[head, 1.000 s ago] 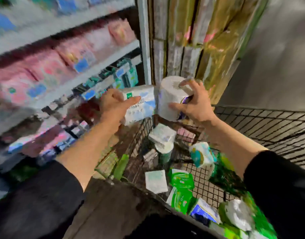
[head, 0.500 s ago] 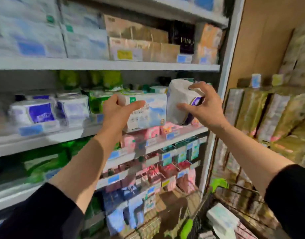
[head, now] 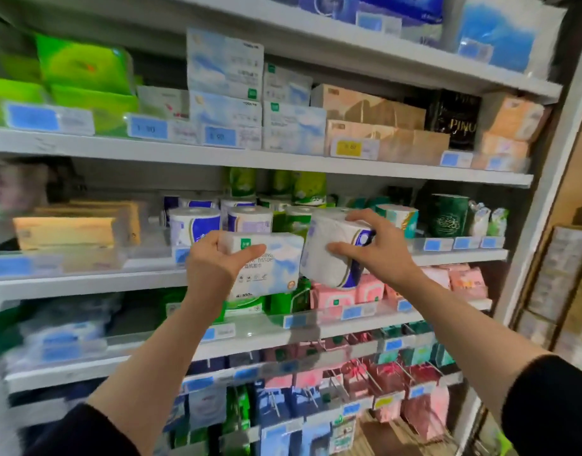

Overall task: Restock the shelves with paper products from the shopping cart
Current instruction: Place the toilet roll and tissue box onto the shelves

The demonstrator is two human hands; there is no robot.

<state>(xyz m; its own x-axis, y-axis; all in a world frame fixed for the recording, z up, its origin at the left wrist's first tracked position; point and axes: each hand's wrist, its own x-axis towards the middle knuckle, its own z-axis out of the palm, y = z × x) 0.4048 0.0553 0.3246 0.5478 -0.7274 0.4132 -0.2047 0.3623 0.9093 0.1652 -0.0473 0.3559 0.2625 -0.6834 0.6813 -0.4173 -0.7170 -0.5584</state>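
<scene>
before the shelves [head: 250,159], left hand [head: 217,261] grips tissue pack [head: 269,268]; right hand [head: 375,251] clasps paper roll [head: 329,255].

One head-worn wide-angle view, facing the shelving unit [head: 250,159] head-on and close, aimed about level at the toilet-roll shelf. Both forearms reach in from the bottom edge. Shelf lines bow toward the frame edges; left side is blurred.

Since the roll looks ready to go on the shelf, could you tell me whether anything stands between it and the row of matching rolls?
Nothing visible blocks it. The right hand holds the toilet roll in open air in front of the shelf edge; the matching rolls stand behind and to its left, beyond the tissue pack in the left hand.
</scene>
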